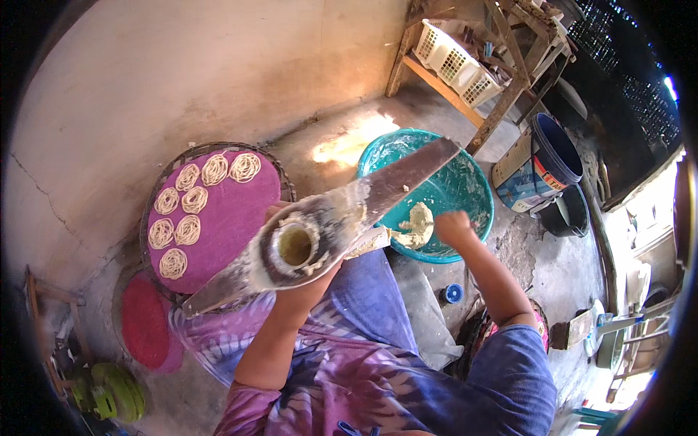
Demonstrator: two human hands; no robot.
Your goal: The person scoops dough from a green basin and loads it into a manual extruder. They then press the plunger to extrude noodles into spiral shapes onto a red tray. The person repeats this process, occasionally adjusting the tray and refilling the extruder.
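My left hand [311, 280], mostly hidden behind a long dough-smeared press [396, 174], grips it from beneath; the press is tilted, showing a round hollow with a pale yellow inside. My right hand [454, 229] has curled fingers over a teal basin [472, 189], beside a lump of pale dough [416, 229]; whether it holds any dough I cannot make out. To the left, a round tray with a purple surface [225, 254] bears several coiled noodle nests [187, 229].
A wooden rack [520, 80] with a white basket [458, 65] stands behind. Buckets [531, 167] sit right of the basin, a small blue lid [452, 293] near my lap. A red round mat [142, 327] and green gas cylinders [116, 392] are at lower left.
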